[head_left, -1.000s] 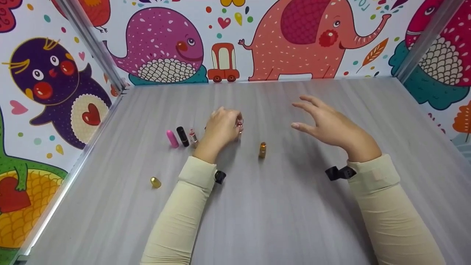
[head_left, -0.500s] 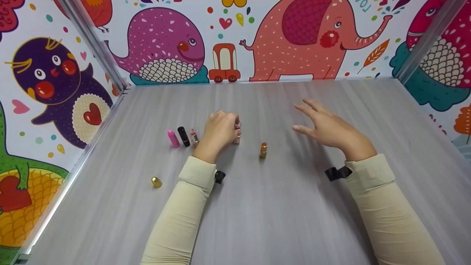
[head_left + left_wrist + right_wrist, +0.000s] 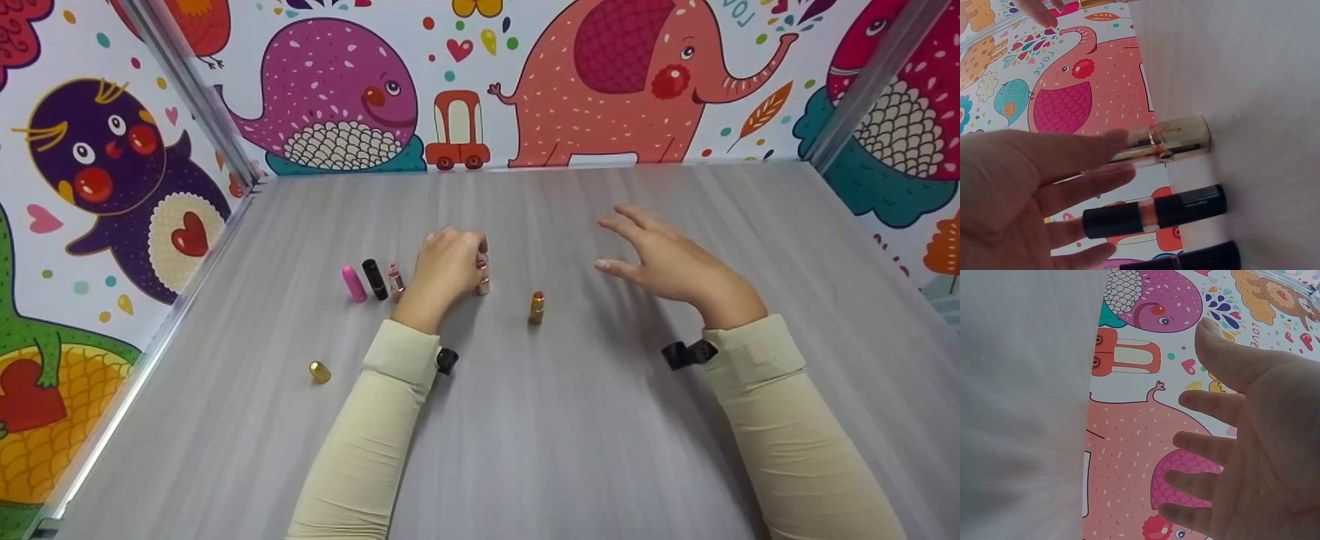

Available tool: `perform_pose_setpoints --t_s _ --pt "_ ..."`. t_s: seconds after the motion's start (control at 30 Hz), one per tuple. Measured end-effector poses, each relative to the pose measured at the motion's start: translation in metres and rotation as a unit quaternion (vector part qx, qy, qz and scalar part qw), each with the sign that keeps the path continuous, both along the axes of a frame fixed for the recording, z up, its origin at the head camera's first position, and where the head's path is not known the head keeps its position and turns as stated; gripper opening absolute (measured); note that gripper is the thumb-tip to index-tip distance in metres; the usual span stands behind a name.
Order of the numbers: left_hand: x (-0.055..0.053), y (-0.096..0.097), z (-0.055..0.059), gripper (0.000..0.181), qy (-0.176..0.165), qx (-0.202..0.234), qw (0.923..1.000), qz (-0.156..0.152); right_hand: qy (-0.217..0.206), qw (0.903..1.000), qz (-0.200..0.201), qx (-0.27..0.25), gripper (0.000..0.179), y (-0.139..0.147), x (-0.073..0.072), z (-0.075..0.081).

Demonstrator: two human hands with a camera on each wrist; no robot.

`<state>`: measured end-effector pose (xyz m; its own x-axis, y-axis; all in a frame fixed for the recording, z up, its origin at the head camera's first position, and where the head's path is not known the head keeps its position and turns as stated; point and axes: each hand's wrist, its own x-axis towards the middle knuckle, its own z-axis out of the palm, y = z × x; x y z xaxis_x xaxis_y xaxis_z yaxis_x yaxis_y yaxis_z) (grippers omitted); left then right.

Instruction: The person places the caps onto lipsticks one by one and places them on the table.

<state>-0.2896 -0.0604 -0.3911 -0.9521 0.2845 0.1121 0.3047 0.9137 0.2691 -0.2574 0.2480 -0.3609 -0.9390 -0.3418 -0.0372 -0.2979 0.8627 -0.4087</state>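
Note:
My left hand (image 3: 446, 262) pinches the upper part of a lipstick (image 3: 1185, 135) with a gold base and a clear cap. Its base is at or just above the table; contact is hard to tell. Beside it in the left wrist view, a black lipstick (image 3: 1190, 205) with a peach band stands near the fingers, and another black tube (image 3: 1207, 260) is partly cut off. My right hand (image 3: 667, 259) hovers over the table, fingers spread, holding nothing. Between the hands an amber-gold lipstick (image 3: 537, 307) stands upright.
Left of my left hand, a pink tube (image 3: 354, 284), a black tube (image 3: 374, 280) and a clear-topped lipstick (image 3: 395, 279) form a row. A small gold cap (image 3: 319, 372) sits nearer the front left. Printed panels (image 3: 465, 75) wall the table (image 3: 600, 420) behind and at the sides.
The lipstick in my left hand has come down slightly, along with the hand. My right hand has sunk a little. The tubes on the table stay in place.

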Motion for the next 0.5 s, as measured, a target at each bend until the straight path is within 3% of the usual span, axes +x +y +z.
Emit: perform_pose_setpoints --t_s 0.5 --pt "0.0022 0.0003 0.0019 0.015 0.015 0.002 0.9997 -0.016 -0.009 0.9999 0.01 -0.002 0.076 -0.0005 -0.0003 -0.0012"
